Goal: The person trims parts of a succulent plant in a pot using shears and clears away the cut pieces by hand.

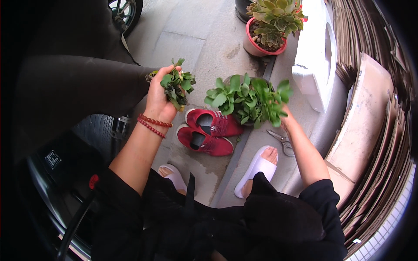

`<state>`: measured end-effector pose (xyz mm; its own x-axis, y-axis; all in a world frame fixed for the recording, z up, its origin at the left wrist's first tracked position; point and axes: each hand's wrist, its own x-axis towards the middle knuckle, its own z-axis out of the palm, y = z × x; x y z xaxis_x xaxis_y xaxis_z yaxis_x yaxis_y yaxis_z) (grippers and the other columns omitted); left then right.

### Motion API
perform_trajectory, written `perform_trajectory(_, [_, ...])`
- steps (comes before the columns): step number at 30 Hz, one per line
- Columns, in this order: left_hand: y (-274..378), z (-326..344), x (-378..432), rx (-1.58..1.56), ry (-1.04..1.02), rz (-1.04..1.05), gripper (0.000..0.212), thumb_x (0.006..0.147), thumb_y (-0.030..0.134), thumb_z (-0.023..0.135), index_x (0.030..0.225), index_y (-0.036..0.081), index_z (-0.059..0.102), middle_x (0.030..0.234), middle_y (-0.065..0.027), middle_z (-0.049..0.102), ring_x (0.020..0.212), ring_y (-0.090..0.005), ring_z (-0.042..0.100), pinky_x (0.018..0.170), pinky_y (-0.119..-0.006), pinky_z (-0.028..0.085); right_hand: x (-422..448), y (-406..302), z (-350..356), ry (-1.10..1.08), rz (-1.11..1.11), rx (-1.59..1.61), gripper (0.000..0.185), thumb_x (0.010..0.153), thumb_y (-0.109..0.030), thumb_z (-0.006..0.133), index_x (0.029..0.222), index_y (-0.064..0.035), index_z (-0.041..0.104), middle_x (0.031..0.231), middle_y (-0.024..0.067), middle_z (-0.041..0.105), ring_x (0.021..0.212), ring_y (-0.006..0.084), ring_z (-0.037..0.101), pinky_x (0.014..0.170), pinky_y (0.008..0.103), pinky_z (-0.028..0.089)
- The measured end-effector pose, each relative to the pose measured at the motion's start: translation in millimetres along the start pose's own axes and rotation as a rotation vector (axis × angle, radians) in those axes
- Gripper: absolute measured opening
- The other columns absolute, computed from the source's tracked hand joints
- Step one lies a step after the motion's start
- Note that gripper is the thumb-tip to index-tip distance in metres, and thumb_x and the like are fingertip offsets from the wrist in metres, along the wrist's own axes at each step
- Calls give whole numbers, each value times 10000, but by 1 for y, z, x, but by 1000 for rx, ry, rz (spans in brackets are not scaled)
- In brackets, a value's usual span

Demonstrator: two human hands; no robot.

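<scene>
A bunch of leafy plant cuttings [178, 86], some wilted and yellowed, is gripped in my left hand [158, 98], raised beside a dark padded cover. Two strings of red beads circle that wrist. My right hand [285, 118] reaches in at the right side of a green, broad-leaved potted plant [249, 99]. Leaves hide most of its fingers, so whether they grip a stem cannot be told. Dense foliage covers most of the plant's dark pot. Below my right hand, a pair of scissors [284, 143] lies on the concrete with its blades apart.
Red sneakers [209, 132] sit left of the plant. Farther off is a succulent in a pink pot [249, 49]. A white foam box [310, 71] and stacked flattened cardboard [359, 120] line the right. A black scooter [58, 176] stands at left, near my slippered feet.
</scene>
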<state>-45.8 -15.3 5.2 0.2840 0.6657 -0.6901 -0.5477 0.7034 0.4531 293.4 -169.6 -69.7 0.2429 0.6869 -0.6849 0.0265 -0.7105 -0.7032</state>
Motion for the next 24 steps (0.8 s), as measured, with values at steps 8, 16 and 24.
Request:
perform_trajectory(8, [0,3,-11,-10,7,-19,182,878,242,618,912,65,643,803,-17,633,684,-136,589,606,-257,466,1,4,2,-174,-162,138,446,969,-235,559,1383,-93,470,1110,23,614,872,134,589,668,310,531])
perform_trajectory(16, [0,-6,-5,-20,-20,-45,178,886,238,612,909,64,642,801,-16,645,679,-120,602,575,-222,466,10,13,2,47,-120,-112,123,936,-75,561,1027,-8,610,898,25,643,851,139,569,745,306,485])
perform_trajectory(24, [0,-1,-8,-42,-20,-67,163,897,219,597,894,62,640,778,-10,643,653,-111,604,546,-210,474,-15,-10,19,-64,-196,24,343,959,-117,481,1286,-54,562,1066,17,635,952,110,552,852,276,472])
